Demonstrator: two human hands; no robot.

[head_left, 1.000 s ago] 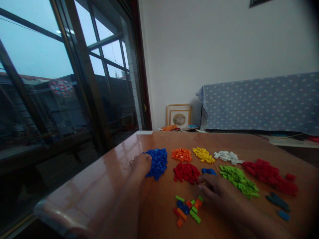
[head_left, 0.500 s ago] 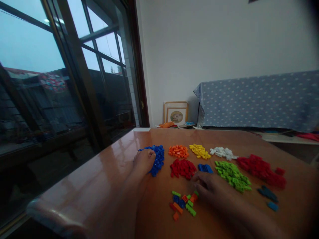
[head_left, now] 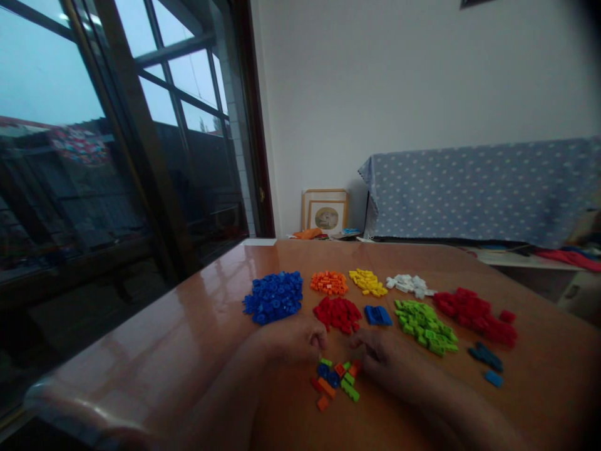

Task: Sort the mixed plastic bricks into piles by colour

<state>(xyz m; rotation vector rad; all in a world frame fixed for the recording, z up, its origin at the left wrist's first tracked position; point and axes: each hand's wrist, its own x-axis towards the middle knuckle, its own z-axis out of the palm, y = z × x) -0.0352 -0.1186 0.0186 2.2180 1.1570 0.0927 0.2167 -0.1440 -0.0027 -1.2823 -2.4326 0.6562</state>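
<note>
Evidently plastic, the small building pieces lie sorted by colour on the glossy, reddish-brown tabletop (head_left: pixel 291 419). The left hand (head_left: pixel 297 337) has its fingers curled in, just in front of a heap of round, shiny blue pieces (head_left: pixel 275 297); whether it holds anything I cannot tell. The right hand (head_left: pixel 382 360) is narrow, thumb and forefinger near each other, its grip too blurred to read. Between and just below both hands sits a loose mixed cluster (head_left: pixel 332 378): oblong green and orange bricks, a red one, round blue ones. Beyond them lies a knobbly red pile (head_left: pixel 337 314), with smooth blue pieces (head_left: pixel 378 315) beside it and a jumbled lime-green pile (head_left: pixel 426 327) further right.
</note>
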